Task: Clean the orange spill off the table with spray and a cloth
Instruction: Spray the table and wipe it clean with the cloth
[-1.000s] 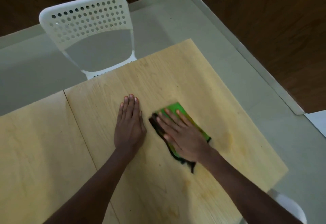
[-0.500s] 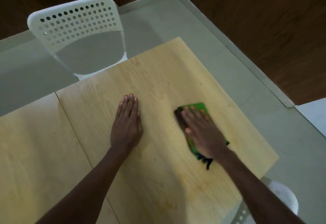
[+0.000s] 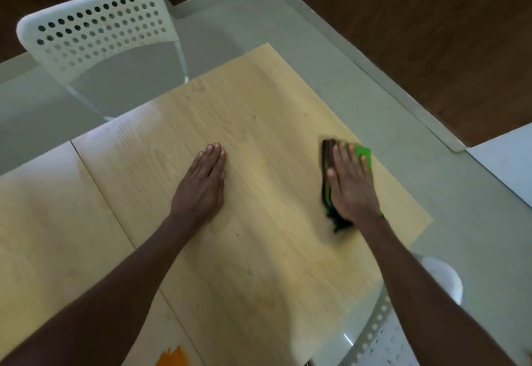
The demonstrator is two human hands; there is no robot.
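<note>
My right hand [image 3: 349, 184] lies flat with straight fingers on a green and black cloth [image 3: 365, 152], pressing it onto the light wooden table [image 3: 259, 123] near the table's right edge. My left hand [image 3: 203, 185] rests palm down on the bare wood in the middle of the table, fingers together and straight. An orange patch [image 3: 172, 357] shows at the bottom edge of the view, on the table close to me. No spray bottle is in view.
A white perforated chair [image 3: 95, 34] stands at the table's far side. Another white perforated chair [image 3: 383, 334] sits at the near right corner. A seam [image 3: 100, 181] splits the tabletop left of my left hand. Grey floor and a dark wooden wall surround it.
My right hand has slid the cloth to the right and slightly away, from beside my left hand toward the table's right edge. My left hand has stayed flat in place.
</note>
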